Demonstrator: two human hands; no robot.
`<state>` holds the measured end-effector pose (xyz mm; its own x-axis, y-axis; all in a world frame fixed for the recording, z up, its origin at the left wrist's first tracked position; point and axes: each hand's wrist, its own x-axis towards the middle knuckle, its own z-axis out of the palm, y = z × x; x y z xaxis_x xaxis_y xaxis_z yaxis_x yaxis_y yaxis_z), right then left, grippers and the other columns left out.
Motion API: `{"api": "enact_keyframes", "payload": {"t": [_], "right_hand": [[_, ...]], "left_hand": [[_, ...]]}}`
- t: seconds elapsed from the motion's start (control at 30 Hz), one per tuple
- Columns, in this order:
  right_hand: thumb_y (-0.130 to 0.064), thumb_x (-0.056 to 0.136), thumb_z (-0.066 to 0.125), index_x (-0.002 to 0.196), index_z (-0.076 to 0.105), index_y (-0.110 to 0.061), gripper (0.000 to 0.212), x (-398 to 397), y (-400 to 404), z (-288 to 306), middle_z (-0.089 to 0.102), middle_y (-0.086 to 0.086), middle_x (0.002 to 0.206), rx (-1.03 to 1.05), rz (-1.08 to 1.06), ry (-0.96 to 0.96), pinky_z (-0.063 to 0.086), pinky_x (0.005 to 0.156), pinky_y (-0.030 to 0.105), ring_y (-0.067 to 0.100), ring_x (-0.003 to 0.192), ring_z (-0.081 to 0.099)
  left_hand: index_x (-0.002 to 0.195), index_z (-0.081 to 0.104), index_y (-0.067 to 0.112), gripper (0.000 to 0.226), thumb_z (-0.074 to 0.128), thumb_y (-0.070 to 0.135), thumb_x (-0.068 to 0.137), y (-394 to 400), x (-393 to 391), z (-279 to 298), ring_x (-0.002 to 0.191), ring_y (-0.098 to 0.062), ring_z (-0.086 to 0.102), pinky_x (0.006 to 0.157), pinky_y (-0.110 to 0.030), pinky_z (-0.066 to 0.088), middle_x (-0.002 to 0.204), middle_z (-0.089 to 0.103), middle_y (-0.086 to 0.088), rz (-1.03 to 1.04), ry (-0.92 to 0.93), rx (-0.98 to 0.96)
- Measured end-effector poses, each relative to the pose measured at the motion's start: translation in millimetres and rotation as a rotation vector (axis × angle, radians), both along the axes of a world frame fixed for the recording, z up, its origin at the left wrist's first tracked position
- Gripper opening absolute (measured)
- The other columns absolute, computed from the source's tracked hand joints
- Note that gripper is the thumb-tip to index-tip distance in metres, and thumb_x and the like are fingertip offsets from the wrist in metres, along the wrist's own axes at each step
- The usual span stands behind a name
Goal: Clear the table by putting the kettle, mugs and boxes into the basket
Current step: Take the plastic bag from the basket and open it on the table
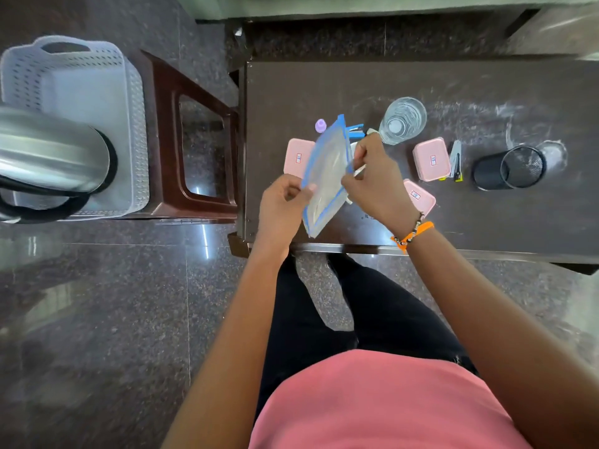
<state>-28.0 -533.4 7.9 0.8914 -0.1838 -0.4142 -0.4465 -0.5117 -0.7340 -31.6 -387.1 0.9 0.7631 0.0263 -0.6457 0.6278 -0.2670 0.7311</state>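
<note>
Mid-frame, both hands pinch a blue-edged pouch (327, 176): left hand (285, 205) fingers on its lower edge, right hand (376, 186) on its side. Kettle (52, 150) sits in the basket (77, 79), upper left; pink boxes (431, 158) remain on the surface (486, 92). Best keep the pouch level.

both hands (285, 202) gripping pouch (327, 176), kettle (48, 153) in basket (97, 76)

Blue-edged clear zip pouch (327, 179) tilting above the dark table (486, 215). Drinking glass (402, 120), purple cap (320, 125), stapler (456, 161) and black mesh pen holder (509, 168) sitting on it; brown stool (194, 140) standing beside.
</note>
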Motion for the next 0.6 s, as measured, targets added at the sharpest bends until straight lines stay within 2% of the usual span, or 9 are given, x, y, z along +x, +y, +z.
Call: {"api": "enact_keyframes", "payload": {"t": [0.1,0.17,0.2,0.27,0.33,0.4,0.47,0.53,0.6], "right_hand": [[0.006,0.075,0.044,0.094,0.037,-0.013,0.027,-4,-2,7,0.049,0.015,0.103,-0.333,0.107,-0.019,0.035,0.060,0.039,0.040,0.077,0.051],[0.007,0.076,0.043,0.102,0.048,-0.007,0.030,-6,-2,11,0.044,0.019,0.120,-0.513,0.179,-0.041,0.042,0.058,0.041,0.039,0.085,0.052],[0.007,0.076,0.043,0.101,0.053,-0.005,0.029,-7,-1,13,0.045,0.019,0.119,-0.523,0.192,-0.102,0.045,0.060,0.042,0.037,0.090,0.051],[0.007,0.077,0.045,0.094,0.060,-0.004,0.025,-8,1,17,0.051,0.018,0.108,-0.411,0.190,-0.245,0.048,0.066,0.041,0.033,0.091,0.052],[0.005,0.081,0.047,0.094,0.066,-0.004,0.025,-4,6,18,0.060,0.015,0.101,-0.255,0.166,-0.257,0.046,0.074,0.032,0.029,0.088,0.059],[0.007,0.084,0.042,0.096,0.068,0.000,0.029,4,11,15,0.067,0.019,0.099,-0.025,0.139,-0.101,0.047,0.086,0.025,0.029,0.092,0.065],[0.014,0.080,0.038,0.085,0.064,0.005,0.028,10,13,11,0.067,0.023,0.090,0.257,0.089,0.117,0.051,0.092,0.033,0.028,0.089,0.066],[0.019,0.075,0.036,0.075,0.060,0.000,0.031,15,10,6,0.060,0.013,0.072,0.484,-0.009,0.264,0.054,0.073,0.024,0.014,0.069,0.062],[0.020,0.074,0.035,0.081,0.055,-0.002,0.031,19,5,0,0.049,0.009,0.067,0.552,-0.042,0.307,0.045,0.060,0.022,0.013,0.063,0.051]], "left_hand": [[0.079,0.048,0.013,0.014,0.052,0.013,0.092,-2,0,-3,0.067,-0.015,0.038,0.065,-0.032,0.035,0.074,0.045,-0.007,0.176,-0.094,0.086],[0.078,0.047,0.014,0.015,0.052,0.014,0.092,-4,0,-3,0.061,-0.005,0.037,0.064,-0.020,0.035,0.068,0.041,0.003,0.187,-0.184,0.112],[0.077,0.047,0.015,0.015,0.053,0.014,0.091,-7,-1,-2,0.058,0.000,0.036,0.061,-0.015,0.034,0.066,0.040,0.007,0.160,-0.226,0.129],[0.078,0.047,0.015,0.014,0.055,0.013,0.089,-14,-3,-1,0.056,0.000,0.037,0.057,-0.012,0.033,0.064,0.040,0.009,0.081,-0.294,0.161],[0.079,0.049,0.014,0.012,0.054,0.011,0.089,-21,-6,-1,0.056,-0.001,0.036,0.056,-0.012,0.033,0.065,0.042,0.008,0.025,-0.350,0.173],[0.082,0.050,0.014,0.010,0.052,0.010,0.090,-26,-9,-2,0.057,-0.003,0.037,0.057,-0.016,0.034,0.069,0.047,0.003,-0.014,-0.378,0.160],[0.084,0.051,0.017,0.009,0.051,0.012,0.092,-30,-14,-4,0.058,-0.005,0.040,0.058,-0.018,0.035,0.074,0.052,-0.001,-0.069,-0.393,0.154],[0.088,0.054,0.015,0.008,0.050,0.010,0.092,-32,-19,-4,0.058,-0.002,0.040,0.057,-0.012,0.033,0.077,0.054,-0.001,-0.143,-0.427,0.156],[0.092,0.056,0.011,0.007,0.050,0.008,0.090,-37,-26,-2,0.062,0.002,0.043,0.061,-0.007,0.034,0.081,0.054,0.004,-0.209,-0.479,0.148]]}}
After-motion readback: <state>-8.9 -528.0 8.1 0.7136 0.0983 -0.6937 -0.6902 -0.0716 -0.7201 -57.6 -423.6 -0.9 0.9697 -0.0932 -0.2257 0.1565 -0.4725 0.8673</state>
